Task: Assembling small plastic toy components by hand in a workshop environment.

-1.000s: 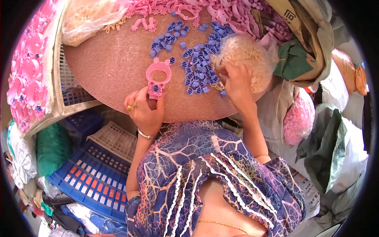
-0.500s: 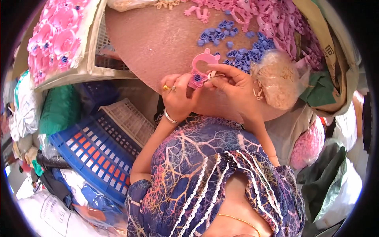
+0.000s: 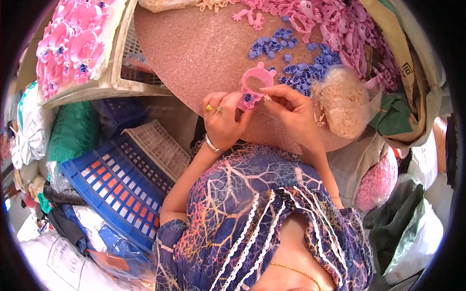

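Over the near edge of the round brown tabletop (image 3: pixel 194 53), my left hand (image 3: pixel 225 119) is closed around the lower end of a pink plastic frame (image 3: pixel 265 73) with a round opening and small ear-like knobs. A small blue clip (image 3: pixel 248 97) sits in the frame's lower part. My right hand (image 3: pixel 296 111) pinches a small cream plastic piece (image 3: pixel 267 98) against the frame's right side, just below the ring. Fingertips hide most of that piece. Beyond my right hand lie many loose blue clips (image 3: pixel 315 68). A clear bag of small cream pieces (image 3: pixel 342 104) rests to its right.
A heap of pink plastic parts (image 3: pixel 344 29) covers the table's far right. At left, pink frames with blue clips (image 3: pixel 73 48) lie on a pale crate (image 3: pixel 109 94). A blue slatted basket (image 3: pixel 116 194) stands below. An open sack (image 3: pixel 412 63) borders the right side.
The cream piece has moved down against the pink frame, and my right fingers now cover more of it. The frame and both hands sit slightly lower and farther right in view.
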The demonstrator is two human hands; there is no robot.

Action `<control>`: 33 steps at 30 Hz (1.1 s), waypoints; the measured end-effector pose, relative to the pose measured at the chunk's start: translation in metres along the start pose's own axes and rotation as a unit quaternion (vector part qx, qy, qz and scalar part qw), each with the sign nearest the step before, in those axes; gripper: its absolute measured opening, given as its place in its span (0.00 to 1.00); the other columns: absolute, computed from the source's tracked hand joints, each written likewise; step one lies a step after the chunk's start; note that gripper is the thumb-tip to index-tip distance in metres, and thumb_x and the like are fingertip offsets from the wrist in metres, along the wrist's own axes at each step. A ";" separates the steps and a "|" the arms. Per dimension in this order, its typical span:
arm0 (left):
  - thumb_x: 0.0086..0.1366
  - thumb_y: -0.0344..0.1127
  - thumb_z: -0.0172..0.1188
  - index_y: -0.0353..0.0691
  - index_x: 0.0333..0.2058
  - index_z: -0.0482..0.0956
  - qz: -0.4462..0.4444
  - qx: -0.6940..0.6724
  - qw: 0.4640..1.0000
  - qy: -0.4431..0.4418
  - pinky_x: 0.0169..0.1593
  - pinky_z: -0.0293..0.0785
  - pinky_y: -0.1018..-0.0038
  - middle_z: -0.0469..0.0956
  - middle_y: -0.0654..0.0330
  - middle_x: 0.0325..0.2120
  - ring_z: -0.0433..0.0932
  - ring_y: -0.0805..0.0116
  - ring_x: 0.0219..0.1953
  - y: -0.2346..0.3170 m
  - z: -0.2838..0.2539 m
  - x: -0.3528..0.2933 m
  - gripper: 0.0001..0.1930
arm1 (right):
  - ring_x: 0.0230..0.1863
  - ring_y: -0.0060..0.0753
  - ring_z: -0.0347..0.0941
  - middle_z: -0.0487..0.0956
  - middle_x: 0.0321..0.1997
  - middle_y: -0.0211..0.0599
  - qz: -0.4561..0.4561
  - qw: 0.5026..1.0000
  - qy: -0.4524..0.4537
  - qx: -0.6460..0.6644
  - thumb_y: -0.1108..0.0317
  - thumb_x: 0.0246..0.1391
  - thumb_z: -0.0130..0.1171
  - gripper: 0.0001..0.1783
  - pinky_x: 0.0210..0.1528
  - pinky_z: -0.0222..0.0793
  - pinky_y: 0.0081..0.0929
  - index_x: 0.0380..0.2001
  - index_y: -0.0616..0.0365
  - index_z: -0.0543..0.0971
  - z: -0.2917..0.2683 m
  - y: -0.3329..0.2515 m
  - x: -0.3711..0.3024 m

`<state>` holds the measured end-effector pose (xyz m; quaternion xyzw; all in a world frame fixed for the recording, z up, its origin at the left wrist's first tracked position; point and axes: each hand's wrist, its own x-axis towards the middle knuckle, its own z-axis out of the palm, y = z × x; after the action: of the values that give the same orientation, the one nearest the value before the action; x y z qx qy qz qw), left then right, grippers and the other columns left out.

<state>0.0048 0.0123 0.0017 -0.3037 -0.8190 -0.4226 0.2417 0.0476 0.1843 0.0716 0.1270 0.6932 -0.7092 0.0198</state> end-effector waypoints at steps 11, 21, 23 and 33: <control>0.44 0.31 0.75 0.39 0.44 0.76 0.004 0.004 1.000 0.010 0.49 0.68 0.61 0.80 0.60 0.36 0.77 0.60 0.38 0.001 0.000 0.000 0.26 | 0.38 0.34 0.76 0.81 0.35 0.39 -0.122 0.953 0.047 -0.273 0.74 0.55 0.63 0.05 0.42 0.70 0.29 0.36 0.62 0.82 0.002 -0.004 0.001; 0.47 0.31 0.75 0.39 0.45 0.75 0.037 0.006 0.999 0.024 0.48 0.69 0.62 0.79 0.62 0.38 0.77 0.62 0.37 -0.002 0.001 -0.001 0.25 | 0.37 0.37 0.72 0.78 0.33 0.32 -0.320 0.827 0.091 -0.453 0.66 0.50 0.69 0.09 0.40 0.63 0.36 0.35 0.53 0.82 0.005 0.015 0.007; 0.47 0.31 0.74 0.39 0.44 0.75 0.035 0.005 0.999 0.025 0.48 0.69 0.62 0.79 0.62 0.38 0.77 0.62 0.37 -0.003 0.002 -0.003 0.25 | 0.36 0.36 0.72 0.77 0.33 0.31 -0.333 0.816 0.088 -0.464 0.65 0.48 0.70 0.10 0.40 0.63 0.36 0.34 0.52 0.82 0.005 0.018 0.008; 0.48 0.31 0.74 0.39 0.45 0.75 0.045 0.000 0.999 0.031 0.49 0.69 0.62 0.81 0.62 0.39 0.77 0.63 0.37 -0.005 0.003 -0.006 0.25 | 0.35 0.33 0.70 0.76 0.33 0.26 -0.376 0.787 0.101 -0.478 0.63 0.41 0.73 0.16 0.39 0.62 0.33 0.36 0.51 0.83 0.006 0.018 0.006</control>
<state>0.0050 0.0108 -0.0063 -0.3269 -0.7967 -0.4209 0.2851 0.0450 0.1790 0.0525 -0.0989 0.9345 -0.2212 -0.2607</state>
